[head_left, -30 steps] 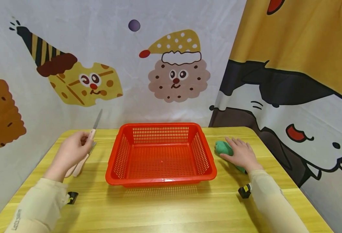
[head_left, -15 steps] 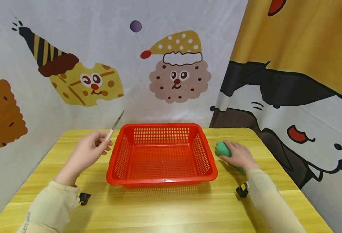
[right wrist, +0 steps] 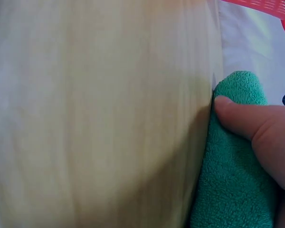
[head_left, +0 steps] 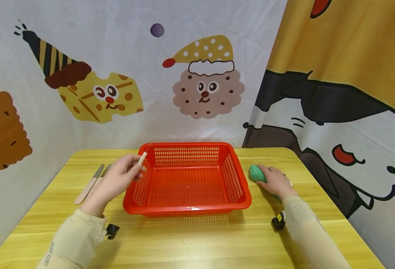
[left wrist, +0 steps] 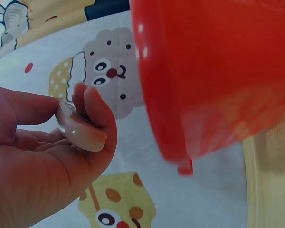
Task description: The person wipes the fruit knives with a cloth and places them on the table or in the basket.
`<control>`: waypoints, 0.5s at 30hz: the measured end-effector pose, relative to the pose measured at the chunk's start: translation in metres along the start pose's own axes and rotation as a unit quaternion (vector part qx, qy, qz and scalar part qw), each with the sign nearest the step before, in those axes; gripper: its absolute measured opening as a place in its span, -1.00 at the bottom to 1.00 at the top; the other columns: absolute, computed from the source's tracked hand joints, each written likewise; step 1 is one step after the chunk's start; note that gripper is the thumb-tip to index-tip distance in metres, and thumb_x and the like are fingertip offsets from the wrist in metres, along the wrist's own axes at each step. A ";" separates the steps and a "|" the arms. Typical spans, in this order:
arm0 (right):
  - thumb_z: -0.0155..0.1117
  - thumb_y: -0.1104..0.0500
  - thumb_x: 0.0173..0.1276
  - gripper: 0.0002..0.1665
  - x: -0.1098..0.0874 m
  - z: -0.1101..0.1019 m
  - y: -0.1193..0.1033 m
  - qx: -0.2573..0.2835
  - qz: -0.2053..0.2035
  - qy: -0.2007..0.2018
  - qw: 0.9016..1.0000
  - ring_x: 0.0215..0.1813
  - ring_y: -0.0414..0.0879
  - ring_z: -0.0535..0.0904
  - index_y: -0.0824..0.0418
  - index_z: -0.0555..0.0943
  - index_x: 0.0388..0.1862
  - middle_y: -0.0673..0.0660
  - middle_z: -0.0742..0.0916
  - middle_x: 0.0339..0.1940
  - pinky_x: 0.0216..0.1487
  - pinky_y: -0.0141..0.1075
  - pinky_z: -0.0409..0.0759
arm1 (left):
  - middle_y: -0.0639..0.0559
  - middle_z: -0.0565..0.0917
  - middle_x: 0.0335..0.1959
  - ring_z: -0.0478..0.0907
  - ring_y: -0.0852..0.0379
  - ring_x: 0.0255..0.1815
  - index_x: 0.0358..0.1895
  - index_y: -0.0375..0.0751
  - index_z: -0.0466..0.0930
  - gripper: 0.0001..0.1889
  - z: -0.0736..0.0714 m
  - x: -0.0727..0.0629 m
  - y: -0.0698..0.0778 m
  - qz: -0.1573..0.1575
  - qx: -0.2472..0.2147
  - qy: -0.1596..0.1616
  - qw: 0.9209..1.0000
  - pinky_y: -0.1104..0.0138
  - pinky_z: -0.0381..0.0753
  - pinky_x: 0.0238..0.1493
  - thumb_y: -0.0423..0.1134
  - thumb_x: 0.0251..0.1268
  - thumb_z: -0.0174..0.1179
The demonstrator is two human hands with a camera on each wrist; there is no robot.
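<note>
My left hand (head_left: 117,179) pinches the pale pink handle of a small knife (head_left: 142,158) at the left rim of the red plastic basket (head_left: 187,208). The blade points up and away, looking very thin from this angle. In the left wrist view the handle (left wrist: 80,130) sits between thumb and fingers, beside the basket's wall (left wrist: 156,95). On the right, my right hand (head_left: 275,183) grips a rolled green towel (head_left: 257,174) lying on the table. The right wrist view shows my thumb pressed along the towel's terry surface (right wrist: 237,175); the other fingers are hidden there.
Two more pink-handled knives (head_left: 89,186) lie side by side on the wooden table (head_left: 197,243), left of the basket and partly behind my left hand. A cartoon-printed cloth (head_left: 123,41) hangs behind the table's back edge, and another curtain (head_left: 345,123) hangs at the right.
My left hand has carried the knife rightward from above the other knives to the basket's left rim, its tip now lower. My right hand has closed more tightly over the towel, which stays in place.
</note>
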State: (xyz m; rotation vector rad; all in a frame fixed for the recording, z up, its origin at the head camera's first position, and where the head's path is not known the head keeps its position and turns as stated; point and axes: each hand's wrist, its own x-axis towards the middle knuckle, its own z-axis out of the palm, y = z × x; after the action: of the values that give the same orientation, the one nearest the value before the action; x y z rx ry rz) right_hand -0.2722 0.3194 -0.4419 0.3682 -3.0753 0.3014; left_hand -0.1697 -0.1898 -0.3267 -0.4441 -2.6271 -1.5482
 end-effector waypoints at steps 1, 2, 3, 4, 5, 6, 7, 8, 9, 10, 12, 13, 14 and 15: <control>0.38 0.02 0.34 -0.22 0.000 0.000 0.000 -0.002 -0.003 0.006 1.000 0.10 0.44 0.46 0.17 0.32 0.45 0.49 0.53 0.16 -0.01 0.35 0.45 | -0.20 0.60 -0.22 0.57 -0.12 -0.28 0.15 -0.52 0.37 -0.74 0.002 0.001 0.001 0.001 -0.006 -0.004 1.000 0.29 0.64 -0.26 -0.40 0.57 -0.07; 0.39 0.04 0.33 -0.25 -0.001 0.001 0.000 -0.006 -0.008 0.014 1.000 0.07 0.43 0.47 0.16 0.34 0.43 0.48 0.54 0.14 -0.03 0.34 0.47 | -0.18 0.59 -0.22 0.56 -0.12 -0.29 0.15 -0.52 0.37 -0.74 0.003 0.001 0.001 0.001 -0.014 -0.008 1.000 0.29 0.64 -0.26 -0.39 0.57 -0.08; 0.40 0.06 0.32 -0.27 -0.001 0.001 -0.001 -0.009 -0.012 0.021 1.000 0.05 0.43 0.48 0.16 0.36 0.41 0.47 0.55 0.11 -0.06 0.33 0.48 | -0.17 0.59 -0.23 0.55 -0.10 -0.30 0.16 -0.51 0.37 -0.73 0.005 0.002 0.002 0.001 -0.023 -0.014 1.000 0.29 0.63 -0.27 -0.38 0.58 -0.08; 0.41 0.08 0.31 -0.29 -0.002 0.001 -0.001 -0.013 -0.016 0.029 0.999 0.03 0.42 0.50 0.15 0.38 0.39 0.46 0.57 0.09 -0.08 0.32 0.50 | -0.17 0.58 -0.23 0.54 -0.10 -0.31 0.16 -0.51 0.36 -0.73 0.006 0.002 0.003 0.000 -0.035 -0.019 0.999 0.29 0.62 -0.28 -0.37 0.59 -0.09; 0.42 0.09 0.31 -0.30 -0.002 0.002 -0.001 -0.016 -0.020 0.036 0.999 0.01 0.41 0.51 0.15 0.39 0.37 0.45 0.58 0.06 -0.11 0.32 0.51 | -0.17 0.58 -0.23 0.54 -0.08 -0.32 0.16 -0.50 0.36 -0.73 0.008 0.003 0.003 -0.001 -0.047 -0.025 0.999 0.29 0.62 -0.29 -0.36 0.59 -0.10; 0.42 0.11 0.31 -0.32 -0.003 0.002 -0.002 -0.021 -0.022 0.041 0.999 0.00 0.41 0.51 0.15 0.40 0.36 0.44 0.58 0.04 -0.14 0.31 0.52 | -0.17 0.57 -0.23 0.53 -0.05 -0.32 0.16 -0.51 0.36 -0.72 0.009 0.003 0.004 -0.002 -0.059 -0.031 0.998 0.30 0.61 -0.31 -0.35 0.60 -0.11; 0.42 0.12 0.30 -0.33 -0.004 0.002 -0.002 -0.025 -0.023 0.045 0.998 -0.02 0.41 0.52 0.14 0.41 0.35 0.43 0.59 0.02 -0.16 0.31 0.53 | -0.18 0.56 -0.23 0.52 -0.04 -0.33 0.16 -0.51 0.35 -0.72 0.011 0.004 0.004 -0.005 -0.074 -0.038 0.997 0.33 0.59 -0.33 -0.34 0.60 -0.11; 0.42 0.13 0.30 -0.35 -0.004 0.002 -0.001 -0.029 -0.024 0.047 0.998 -0.04 0.41 0.53 0.13 0.42 0.34 0.42 0.60 0.00 -0.18 0.30 0.54 | -0.18 0.55 -0.23 0.52 -0.01 -0.34 0.17 -0.51 0.34 -0.71 0.012 0.004 0.005 -0.007 -0.087 -0.043 0.995 0.34 0.59 -0.34 -0.33 0.61 -0.12; 0.42 0.13 0.31 -0.36 -0.004 0.003 -0.001 -0.031 -0.024 0.048 0.998 -0.05 0.40 0.54 0.12 0.42 0.33 0.41 0.60 0.00 -0.20 0.29 0.55 | -0.18 0.54 -0.23 0.51 0.02 -0.34 0.17 -0.51 0.33 -0.70 0.013 0.005 0.005 -0.011 -0.101 -0.049 0.994 0.35 0.58 -0.36 -0.32 0.61 -0.13; 0.41 0.14 0.32 -0.37 -0.004 0.003 0.000 -0.033 -0.023 0.048 0.998 -0.06 0.40 0.55 0.11 0.42 0.33 0.40 0.61 -0.01 -0.22 0.29 0.55 | -0.19 0.54 -0.23 0.51 0.04 -0.35 0.17 -0.51 0.32 -0.70 0.014 0.005 0.005 -0.013 -0.112 -0.053 0.992 0.36 0.56 -0.38 -0.31 0.62 -0.13; 0.40 0.14 0.32 -0.38 -0.005 0.004 0.002 -0.032 -0.022 0.048 0.998 -0.07 0.39 0.56 0.10 0.43 0.34 0.39 0.62 -0.02 -0.23 0.27 0.56 | -0.19 0.53 -0.22 0.50 0.05 -0.35 0.17 -0.51 0.31 -0.69 0.016 0.006 0.005 -0.015 -0.130 -0.060 0.990 0.37 0.55 -0.39 -0.30 0.62 -0.13; 0.40 0.14 0.33 -0.38 -0.005 0.003 0.003 -0.028 -0.020 0.048 0.998 -0.08 0.38 0.57 0.09 0.43 0.34 0.39 0.62 -0.02 -0.24 0.26 0.57 | -0.19 0.53 -0.21 0.50 0.04 -0.35 0.17 -0.51 0.30 -0.69 0.017 0.007 0.004 -0.015 -0.138 -0.063 0.988 0.37 0.55 -0.39 -0.29 0.62 -0.14; 0.40 0.14 0.33 -0.38 -0.005 0.003 0.003 -0.024 -0.021 0.050 0.998 -0.08 0.38 0.58 0.08 0.43 0.34 0.39 0.62 -0.01 -0.23 0.26 0.57 | -0.19 0.53 -0.21 0.50 0.04 -0.35 0.18 -0.51 0.31 -0.68 0.017 0.007 0.004 -0.014 -0.142 -0.065 0.988 0.37 0.54 -0.39 -0.28 0.62 -0.13; 0.39 0.14 0.33 -0.38 -0.006 0.002 0.004 -0.019 -0.020 0.051 0.998 -0.07 0.37 0.58 0.08 0.43 0.34 0.39 0.63 0.00 -0.23 0.25 0.57 | -0.18 0.53 -0.21 0.50 0.05 -0.35 0.18 -0.50 0.31 -0.68 0.018 0.007 0.004 -0.015 -0.147 -0.066 0.987 0.38 0.53 -0.40 -0.28 0.62 -0.13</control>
State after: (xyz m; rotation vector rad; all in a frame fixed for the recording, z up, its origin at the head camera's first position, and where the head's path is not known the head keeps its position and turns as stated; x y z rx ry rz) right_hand -0.2672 0.3237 -0.4452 0.3992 -2.9649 0.2527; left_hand -0.1742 -0.1710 -0.3309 -0.5443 -2.5132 -1.9915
